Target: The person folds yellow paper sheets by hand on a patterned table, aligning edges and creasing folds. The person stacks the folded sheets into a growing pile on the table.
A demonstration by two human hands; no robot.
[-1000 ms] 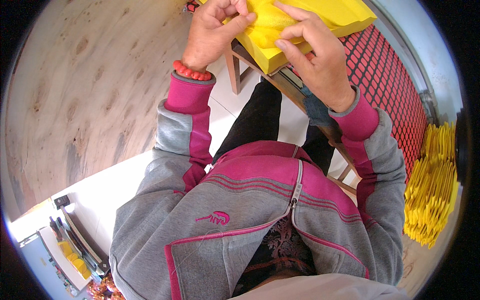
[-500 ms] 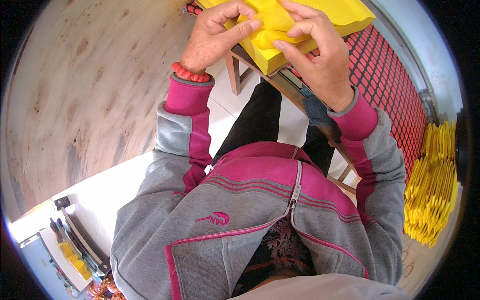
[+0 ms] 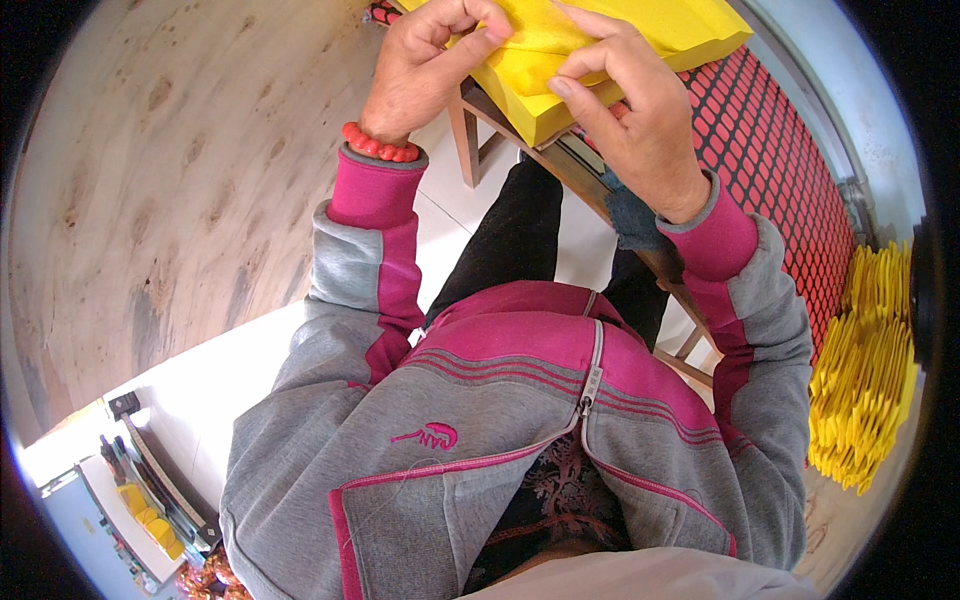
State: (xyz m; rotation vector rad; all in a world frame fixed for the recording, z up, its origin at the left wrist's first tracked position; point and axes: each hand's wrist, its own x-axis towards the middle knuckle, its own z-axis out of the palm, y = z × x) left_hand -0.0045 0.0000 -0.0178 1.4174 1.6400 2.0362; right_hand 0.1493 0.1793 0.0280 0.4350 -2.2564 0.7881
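The wooden floor [image 3: 170,200] fills the left side of the view. A red mesh panel [image 3: 775,150] runs along the right, with a pile of yellow sheets [image 3: 870,360] beside it at the far right edge. The person wears a grey and pink zip jacket [image 3: 520,430] and sits facing a wooden stool [image 3: 560,160], which serves as the tabletop. A stack of yellow sheets [image 3: 640,45] rests on the stool at the top of the view, directly in front of the person.

The left hand [image 3: 425,70] is curled, with the thumb and fingers pinched closed on the near edge of the top sheet of the stack. A red bead bracelet [image 3: 380,145] sits on the left wrist, just above the pink cuff.

The right hand [image 3: 625,115] lies on the same sheet, just beside the left hand. Its fingers are bent and closed on the sheet's folded front edge, with the thumb under the edge.
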